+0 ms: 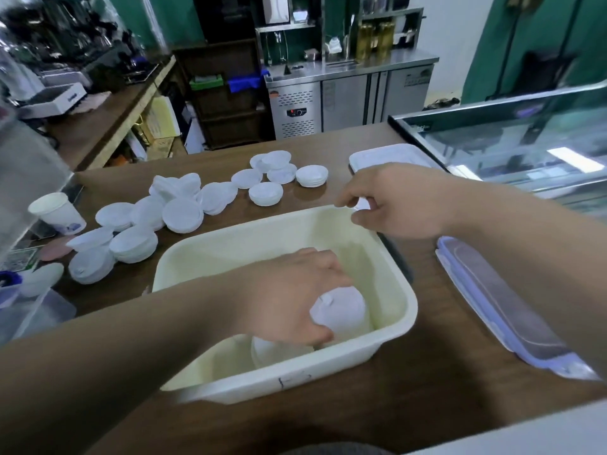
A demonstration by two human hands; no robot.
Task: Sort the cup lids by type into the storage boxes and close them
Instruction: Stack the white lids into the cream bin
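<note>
A cream storage box (pixel 399 292) sits open on the brown counter in front of me. My left hand (pixel 289 293) reaches down into it and grips a stack of white cup lids (pixel 343 311) near the box's right wall; another stack of lids (pixel 279 353) lies under my wrist. My right hand (pixel 399 201) hovers over the far right corner of the box, fingers pinched on its rim or something small and white; I cannot tell which. Several piles of white lids (pixel 182 215) are spread over the counter behind the box.
A clear box lid with purple clips (pixel 499 307) lies to the right of the box. A white tray or lid (pixel 387 157) rests at the back right, beside a glass display case (pixel 525 139). A paper cup (pixel 57 211) stands at the left.
</note>
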